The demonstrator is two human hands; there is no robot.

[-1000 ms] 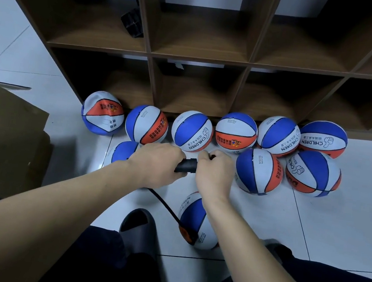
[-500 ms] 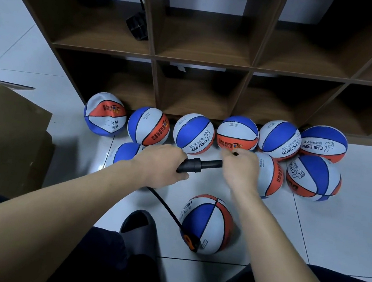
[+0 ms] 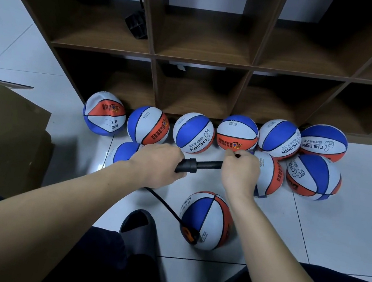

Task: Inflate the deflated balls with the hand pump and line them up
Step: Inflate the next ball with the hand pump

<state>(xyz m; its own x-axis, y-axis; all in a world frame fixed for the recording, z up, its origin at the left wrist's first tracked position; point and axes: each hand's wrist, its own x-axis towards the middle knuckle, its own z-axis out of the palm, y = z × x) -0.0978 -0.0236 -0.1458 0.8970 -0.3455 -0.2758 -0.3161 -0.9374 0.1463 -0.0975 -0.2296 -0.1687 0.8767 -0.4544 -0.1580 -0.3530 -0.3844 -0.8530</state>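
Note:
A black hand pump [image 3: 197, 166] lies level between my hands. My left hand [image 3: 157, 163] grips its barrel and my right hand [image 3: 240, 171] grips its handle, with part of the piston rod showing. A black hose [image 3: 164, 205] runs from the pump down to a blue, white and orange ball [image 3: 207, 220] on the floor between my feet. Several balls of the same colours stand in a row [image 3: 193, 132] against the shelf base, the leftmost one [image 3: 104, 113] dented. Three more sit in front: one [image 3: 124, 151] behind my left hand, two [image 3: 312, 176] at the right.
A dark wooden cubby shelf [image 3: 249, 66] fills the back, with a black plug and cable [image 3: 136, 23] in one compartment. A cardboard box [image 3: 6, 131] stands at the left. A dark slipper [image 3: 140, 231] sits by the ball. White tiled floor [image 3: 345, 233] lies around.
My right hand pulled the pump handle out to the right, exposing the rod, then came part of the way back. The view tilted up slightly. The ball at my feet looks rounder.

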